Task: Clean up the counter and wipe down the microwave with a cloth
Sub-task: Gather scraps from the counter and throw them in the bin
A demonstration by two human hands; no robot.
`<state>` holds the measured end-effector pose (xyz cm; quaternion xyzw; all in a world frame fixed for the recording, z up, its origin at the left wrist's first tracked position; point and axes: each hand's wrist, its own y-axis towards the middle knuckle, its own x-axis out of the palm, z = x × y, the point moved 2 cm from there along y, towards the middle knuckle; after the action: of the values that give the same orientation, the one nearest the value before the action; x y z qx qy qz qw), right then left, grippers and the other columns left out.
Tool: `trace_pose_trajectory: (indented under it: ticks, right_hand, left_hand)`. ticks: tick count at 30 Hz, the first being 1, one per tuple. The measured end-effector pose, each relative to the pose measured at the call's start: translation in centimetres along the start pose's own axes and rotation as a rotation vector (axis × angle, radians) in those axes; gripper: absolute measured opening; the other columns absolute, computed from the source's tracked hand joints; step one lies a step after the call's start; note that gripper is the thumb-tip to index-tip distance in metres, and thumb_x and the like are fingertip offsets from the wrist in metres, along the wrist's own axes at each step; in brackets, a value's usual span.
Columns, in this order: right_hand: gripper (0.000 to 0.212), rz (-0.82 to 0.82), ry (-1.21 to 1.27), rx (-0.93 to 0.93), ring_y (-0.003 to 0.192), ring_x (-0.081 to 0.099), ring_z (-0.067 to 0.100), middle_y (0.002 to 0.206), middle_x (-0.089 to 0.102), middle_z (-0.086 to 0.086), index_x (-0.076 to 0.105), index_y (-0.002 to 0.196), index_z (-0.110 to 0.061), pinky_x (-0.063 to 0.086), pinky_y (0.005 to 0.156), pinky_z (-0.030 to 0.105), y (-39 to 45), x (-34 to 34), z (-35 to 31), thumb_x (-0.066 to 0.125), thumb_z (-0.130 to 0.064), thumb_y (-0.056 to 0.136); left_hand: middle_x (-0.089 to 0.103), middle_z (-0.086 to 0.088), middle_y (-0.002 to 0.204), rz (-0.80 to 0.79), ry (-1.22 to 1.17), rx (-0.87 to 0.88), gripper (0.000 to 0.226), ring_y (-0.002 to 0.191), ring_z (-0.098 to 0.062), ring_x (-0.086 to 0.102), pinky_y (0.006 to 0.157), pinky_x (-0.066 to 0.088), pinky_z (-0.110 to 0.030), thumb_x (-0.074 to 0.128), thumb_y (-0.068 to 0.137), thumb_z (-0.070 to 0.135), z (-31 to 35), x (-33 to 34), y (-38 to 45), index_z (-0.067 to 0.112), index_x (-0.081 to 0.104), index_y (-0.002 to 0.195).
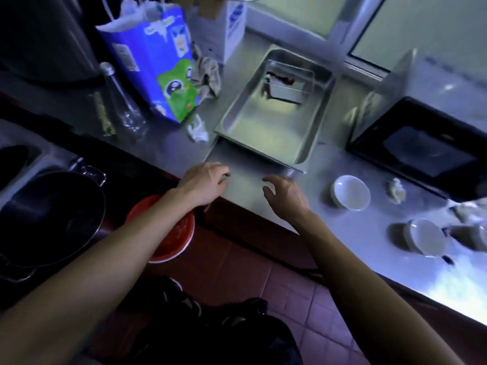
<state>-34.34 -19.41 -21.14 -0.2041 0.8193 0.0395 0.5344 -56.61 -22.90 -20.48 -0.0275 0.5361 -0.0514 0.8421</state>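
A: Which step is this?

B: Clearing the desk (263, 191), I'd say, with wiping not begun. The microwave (421, 143) stands to the right of the steel tray (274, 119); a rag (208, 75), maybe the cloth, lies left of the tray behind the blue bag (155, 61).

A: Next?

B: Probably reaching forward to take the tray's near rim with both hands.

A: The fingers?

B: The left hand (203, 181) rests on the desk edge before the tray, fingers (222, 177) loosely bent, holding nothing. The right hand (286, 192) hovers, fingers (268, 192) spread and curved, empty.
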Motion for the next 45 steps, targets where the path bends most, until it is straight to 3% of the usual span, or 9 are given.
trace_pose_trajectory:
  ticks: [6, 10, 14, 18, 21, 26, 32, 40, 45]
  right_hand:
    - [0.028, 0.154, 0.031, 0.128, 0.109, 0.061, 0.029, 0.119, 0.068, 0.006, 0.066, 0.119, -0.018, 0.053, 0.081, 0.040, -6.0, -6.8, 11.5, 0.054, -0.024, 0.095]
    - [0.030, 0.205, 0.054, 0.238, 0.113, 0.059, 0.029, 0.128, 0.065, 0.003, 0.065, 0.123, -0.019, 0.052, 0.083, 0.041, -10.7, -9.6, 18.6, 0.056, -0.026, 0.095]
    - [0.029, 0.248, 0.040, 0.288, 0.110, 0.061, 0.027, 0.122, 0.067, 0.004, 0.066, 0.121, -0.017, 0.052, 0.084, 0.040, -15.7, -11.8, 24.5, 0.055, -0.025, 0.095]
    - [0.022, 0.303, 0.051, 0.419, 0.086, 0.058, 0.032, 0.097, 0.065, 0.007, 0.067, 0.107, -0.008, 0.040, 0.064, 0.031, -20.3, -13.2, 29.2, 0.051, -0.017, 0.094]
    - [0.024, 0.361, 0.114, 0.519, 0.098, 0.061, 0.034, 0.111, 0.068, 0.008, 0.068, 0.112, -0.010, 0.049, 0.071, 0.037, -23.6, -13.7, 32.1, 0.054, -0.016, 0.094]
    - [0.029, 0.410, 0.175, 0.626, 0.106, 0.061, 0.028, 0.119, 0.069, 0.004, 0.067, 0.121, -0.016, 0.047, 0.079, 0.035, -28.2, -14.0, 36.6, 0.058, -0.023, 0.095]
    - [0.029, 0.407, 0.207, 0.704, 0.107, 0.061, 0.028, 0.122, 0.067, 0.003, 0.066, 0.121, -0.016, 0.051, 0.086, 0.041, -30.6, -14.1, 40.8, 0.057, -0.024, 0.095]
    - [0.025, 0.434, 0.248, 0.637, 0.107, 0.062, 0.019, 0.120, 0.068, -0.001, 0.068, 0.119, -0.018, 0.047, 0.086, 0.030, -26.1, -16.1, 46.2, 0.059, -0.019, 0.095]
    - [0.028, 0.361, 0.234, 0.614, 0.114, 0.060, 0.020, 0.125, 0.066, -0.001, 0.066, 0.124, -0.019, 0.048, 0.091, 0.034, -22.3, -17.9, 50.1, 0.059, -0.022, 0.097]
  left_hand:
    - [0.063, 0.003, 0.105, -0.039, -0.022, 0.143, 0.020, 0.103, -0.025, 0.060, 0.082, 0.054, -0.040, 0.053, 0.088, 0.039, 12.3, 4.2, 3.9, 0.029, 0.063, 0.102]
    - [0.063, 0.003, 0.124, -0.063, 0.020, 0.236, 0.024, 0.117, -0.022, 0.056, 0.089, 0.048, -0.031, 0.057, 0.093, 0.032, 20.6, 7.1, 5.6, 0.024, 0.065, 0.114]
    - [0.057, 0.004, 0.133, -0.148, 0.126, 0.328, 0.031, 0.122, -0.023, 0.054, 0.093, 0.048, -0.036, 0.053, 0.095, 0.035, 27.5, 9.9, 6.7, 0.027, 0.060, 0.124]
    - [0.047, 0.007, 0.145, -0.234, 0.209, 0.402, 0.039, 0.133, -0.021, 0.044, 0.099, 0.045, -0.039, 0.048, 0.096, 0.032, 33.2, 12.7, 8.1, 0.029, 0.054, 0.134]
    - [0.046, 0.006, 0.146, -0.263, 0.248, 0.479, 0.039, 0.134, -0.019, 0.040, 0.102, 0.040, -0.039, 0.048, 0.097, 0.032, 37.0, 14.7, 9.1, 0.026, 0.052, 0.136]
    - [0.048, 0.000, 0.142, -0.346, 0.346, 0.569, 0.043, 0.129, -0.024, 0.043, 0.102, 0.043, -0.043, 0.047, 0.098, 0.036, 41.3, 18.5, 11.6, 0.025, 0.047, 0.139]
    - [0.043, 0.002, 0.146, -0.375, 0.341, 0.507, 0.047, 0.132, -0.026, 0.039, 0.103, 0.042, -0.043, 0.049, 0.097, 0.037, 43.9, 21.8, 14.8, 0.026, 0.043, 0.142]
    - [0.034, 0.003, 0.153, -0.298, 0.254, 0.449, 0.046, 0.135, -0.027, 0.032, 0.101, 0.041, -0.043, 0.052, 0.094, 0.030, 47.9, 26.5, 22.0, 0.023, 0.046, 0.139]
    - [0.035, -0.004, 0.147, -0.334, 0.274, 0.368, 0.049, 0.134, -0.030, 0.031, 0.106, 0.039, -0.049, 0.054, 0.093, 0.027, 48.9, 29.8, 25.8, 0.018, 0.047, 0.141]
